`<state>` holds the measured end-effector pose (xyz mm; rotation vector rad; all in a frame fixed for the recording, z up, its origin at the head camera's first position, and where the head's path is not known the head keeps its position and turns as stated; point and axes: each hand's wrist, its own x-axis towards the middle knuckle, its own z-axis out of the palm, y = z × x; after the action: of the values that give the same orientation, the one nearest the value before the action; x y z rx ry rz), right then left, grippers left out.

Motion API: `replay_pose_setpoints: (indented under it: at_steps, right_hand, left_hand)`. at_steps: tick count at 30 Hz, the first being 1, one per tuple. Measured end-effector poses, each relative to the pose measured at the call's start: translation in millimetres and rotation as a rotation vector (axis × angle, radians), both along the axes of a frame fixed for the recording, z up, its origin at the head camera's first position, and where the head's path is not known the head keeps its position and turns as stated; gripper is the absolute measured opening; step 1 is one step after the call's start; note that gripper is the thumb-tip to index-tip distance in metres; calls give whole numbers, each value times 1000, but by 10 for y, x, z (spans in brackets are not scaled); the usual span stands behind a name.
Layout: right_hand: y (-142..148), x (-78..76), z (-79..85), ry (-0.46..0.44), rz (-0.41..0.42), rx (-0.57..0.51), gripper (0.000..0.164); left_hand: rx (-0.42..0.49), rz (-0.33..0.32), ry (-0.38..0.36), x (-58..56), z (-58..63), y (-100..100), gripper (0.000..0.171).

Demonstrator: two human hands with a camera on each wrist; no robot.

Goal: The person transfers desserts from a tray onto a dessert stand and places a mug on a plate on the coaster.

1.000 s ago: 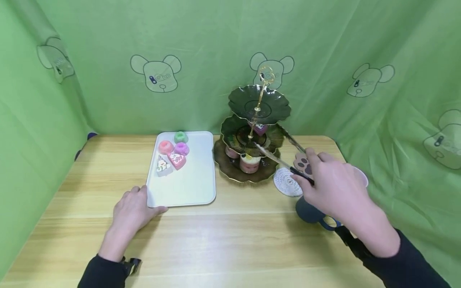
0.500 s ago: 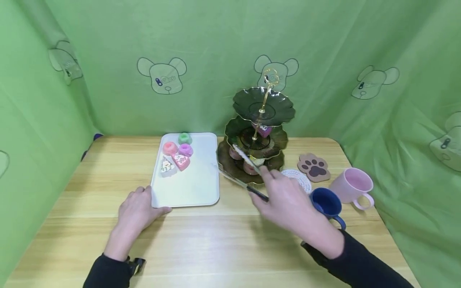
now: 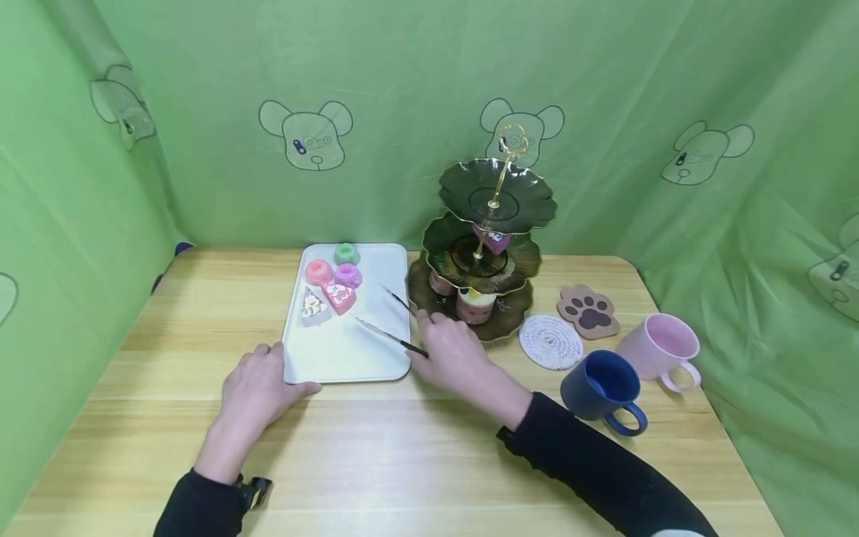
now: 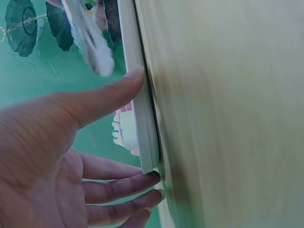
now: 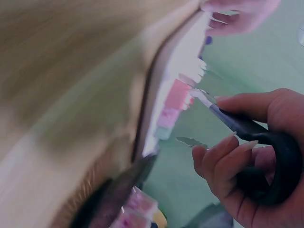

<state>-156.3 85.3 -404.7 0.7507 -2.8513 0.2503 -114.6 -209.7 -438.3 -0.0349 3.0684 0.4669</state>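
Note:
The left hand [image 3: 257, 391] holds the near left corner of a white tray [image 3: 349, 365], thumb along its front edge and fingers at its left side. On the tray sit a pink heart-shaped cake [image 3: 339, 297], a white cake slice [image 3: 314, 307], and pink [image 3: 318, 271], purple [image 3: 348, 275] and green [image 3: 346, 253] ring-shaped pieces. The right hand [image 3: 452, 356] grips black-handled tongs [image 5: 240, 124] at the tray's right edge. The tongs' metal tips are spread apart over the tray, with nothing between them, the nearer one close to the heart-shaped cake.
A dark three-tier stand [image 3: 496, 195] rises behind the right hand, with a jar-like dessert [image 3: 475, 306] on its bottom tier. A white round coaster [image 3: 551, 341], paw-shaped coaster [image 3: 588, 312], blue mug [image 3: 600, 385] and pink mug [image 3: 660, 347] stand to the right.
The right hand has carried the open tongs leftward from beside the stand to over the tray. The mugs and coasters have come into full view. The left hand stays at the tray's corner.

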Motion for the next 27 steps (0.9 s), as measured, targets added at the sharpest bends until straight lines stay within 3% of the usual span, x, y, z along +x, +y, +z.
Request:
replay_pose_setpoints:
  at_steps: [12, 27]
  right_hand:
    - [-338, -263, -223, -82, 25, -10, 54]
    - [-634, -329, -267, -85, -60, 31, 42]
  left_hand:
    - [-26, -2, -10, -2, 28, 24, 88]
    - [-31, -7, -1, -8, 9, 27, 93]
